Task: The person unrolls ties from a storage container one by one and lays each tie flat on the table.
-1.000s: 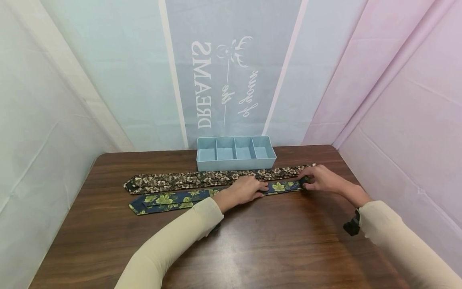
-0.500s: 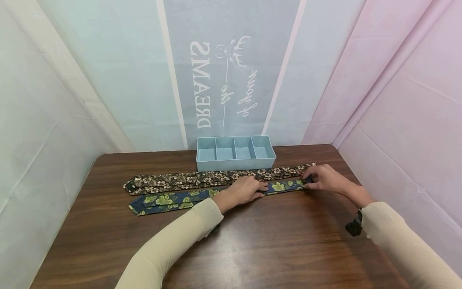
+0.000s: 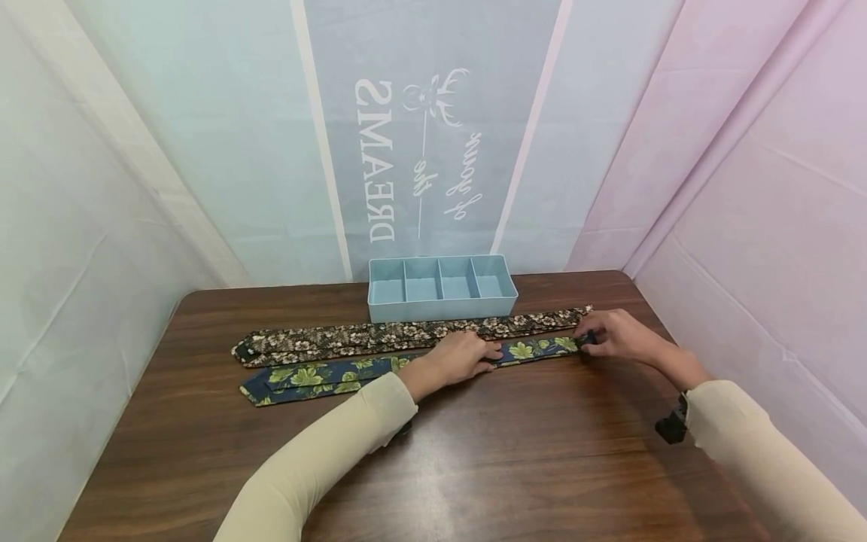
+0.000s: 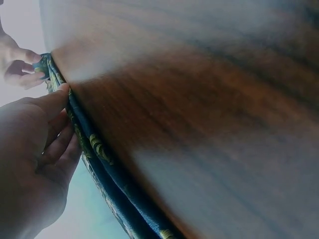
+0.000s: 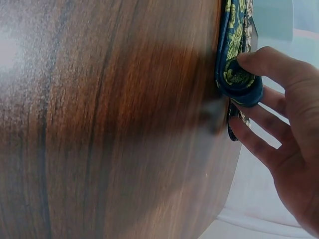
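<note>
A navy necktie [image 3: 308,376] with yellow-green flowers lies lengthwise across the table. Near its middle-right my left hand [image 3: 455,357] holds it down, thumb on the near edge and fingers on the far edge in the left wrist view. At the right end, my right hand [image 3: 619,335] pinches the tie's narrow end; in the right wrist view that end is a rolled loop [image 5: 240,84] between thumb and fingers. Behind lies a second necktie [image 3: 339,339], black-brown with cream flowers, roughly parallel. Part of the navy tie is hidden under my left hand and sleeve.
A light blue box [image 3: 440,309] with several compartments stands at the table's back edge, just behind the brown tie. Pale printed curtains [image 3: 257,135] hang at the back and sides. The brown wooden table [image 3: 474,467] extends in front of both ties.
My right hand has moved slightly to the right with the navy necktie's end, and more of its flowered length now shows between my hands. The left hand has stayed in place.
</note>
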`<control>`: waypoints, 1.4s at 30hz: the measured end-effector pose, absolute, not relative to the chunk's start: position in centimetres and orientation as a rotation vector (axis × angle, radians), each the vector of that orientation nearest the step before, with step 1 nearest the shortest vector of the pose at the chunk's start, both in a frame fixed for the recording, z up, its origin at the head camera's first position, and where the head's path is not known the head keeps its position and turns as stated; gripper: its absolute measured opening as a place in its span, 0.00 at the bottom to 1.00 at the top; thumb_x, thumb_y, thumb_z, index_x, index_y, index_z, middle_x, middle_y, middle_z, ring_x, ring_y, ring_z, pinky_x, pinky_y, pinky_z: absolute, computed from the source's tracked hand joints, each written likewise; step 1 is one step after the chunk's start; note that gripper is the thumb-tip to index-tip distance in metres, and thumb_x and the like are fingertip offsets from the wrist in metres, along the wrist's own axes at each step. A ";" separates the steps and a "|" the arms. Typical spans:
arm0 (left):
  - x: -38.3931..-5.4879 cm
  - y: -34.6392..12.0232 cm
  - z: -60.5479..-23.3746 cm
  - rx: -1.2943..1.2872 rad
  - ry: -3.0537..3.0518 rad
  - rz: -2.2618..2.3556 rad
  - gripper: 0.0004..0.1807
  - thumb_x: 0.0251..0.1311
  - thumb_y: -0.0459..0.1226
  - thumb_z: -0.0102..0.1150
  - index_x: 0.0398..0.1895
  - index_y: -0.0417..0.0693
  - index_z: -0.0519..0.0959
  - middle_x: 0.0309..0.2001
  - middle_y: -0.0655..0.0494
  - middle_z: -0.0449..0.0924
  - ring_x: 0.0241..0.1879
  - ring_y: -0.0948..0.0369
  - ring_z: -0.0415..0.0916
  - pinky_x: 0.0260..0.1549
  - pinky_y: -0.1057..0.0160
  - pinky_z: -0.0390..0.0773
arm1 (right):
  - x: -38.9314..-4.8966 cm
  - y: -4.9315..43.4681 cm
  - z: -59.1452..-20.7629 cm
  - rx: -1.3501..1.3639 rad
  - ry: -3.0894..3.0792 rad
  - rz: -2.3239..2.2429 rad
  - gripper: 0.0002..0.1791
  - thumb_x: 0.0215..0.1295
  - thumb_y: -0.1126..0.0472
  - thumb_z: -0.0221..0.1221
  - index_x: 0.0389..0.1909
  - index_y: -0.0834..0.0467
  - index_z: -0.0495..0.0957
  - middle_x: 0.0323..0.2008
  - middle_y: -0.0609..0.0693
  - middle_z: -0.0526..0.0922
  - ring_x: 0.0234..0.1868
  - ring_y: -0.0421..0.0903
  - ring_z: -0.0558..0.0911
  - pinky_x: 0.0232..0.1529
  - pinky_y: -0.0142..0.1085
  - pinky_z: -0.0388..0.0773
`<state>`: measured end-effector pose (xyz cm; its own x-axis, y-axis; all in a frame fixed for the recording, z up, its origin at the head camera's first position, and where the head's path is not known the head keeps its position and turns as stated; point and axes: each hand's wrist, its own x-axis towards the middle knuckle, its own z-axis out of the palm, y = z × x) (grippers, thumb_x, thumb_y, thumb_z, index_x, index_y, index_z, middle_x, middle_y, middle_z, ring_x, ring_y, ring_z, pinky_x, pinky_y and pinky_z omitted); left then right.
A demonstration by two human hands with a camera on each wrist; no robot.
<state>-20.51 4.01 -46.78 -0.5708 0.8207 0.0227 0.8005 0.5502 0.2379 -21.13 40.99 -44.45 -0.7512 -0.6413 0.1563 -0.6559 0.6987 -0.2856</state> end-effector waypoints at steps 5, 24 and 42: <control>-20.4 3.9 -46.7 1.404 2.686 0.338 0.20 0.77 0.46 0.62 0.68 0.58 0.81 0.69 0.61 0.78 0.53 0.57 0.88 0.58 0.60 0.84 | -21.1 41.2 -44.4 1.007 -2.871 0.517 0.14 0.52 0.66 0.81 0.38 0.55 0.89 0.38 0.49 0.90 0.36 0.48 0.89 0.34 0.46 0.89; -20.3 3.8 -46.9 1.397 2.692 0.323 0.19 0.77 0.45 0.62 0.67 0.58 0.82 0.70 0.61 0.77 0.55 0.56 0.87 0.57 0.60 0.85 | -21.0 42.5 -44.3 0.966 -2.909 0.488 0.12 0.55 0.69 0.75 0.41 0.57 0.90 0.44 0.55 0.90 0.35 0.47 0.88 0.32 0.42 0.87; -20.1 3.6 -46.8 1.386 2.686 0.351 0.19 0.77 0.44 0.62 0.67 0.57 0.82 0.69 0.60 0.77 0.59 0.56 0.85 0.59 0.60 0.84 | -20.9 44.1 -44.7 0.849 -2.940 0.515 0.15 0.55 0.72 0.73 0.44 0.56 0.91 0.43 0.55 0.90 0.36 0.48 0.87 0.31 0.38 0.85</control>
<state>-20.14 3.61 -46.81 -0.5811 0.8137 0.0177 0.7908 0.5594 0.2483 -20.92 44.05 -44.72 -0.8495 -0.5120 0.1273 -0.5248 0.7952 -0.3036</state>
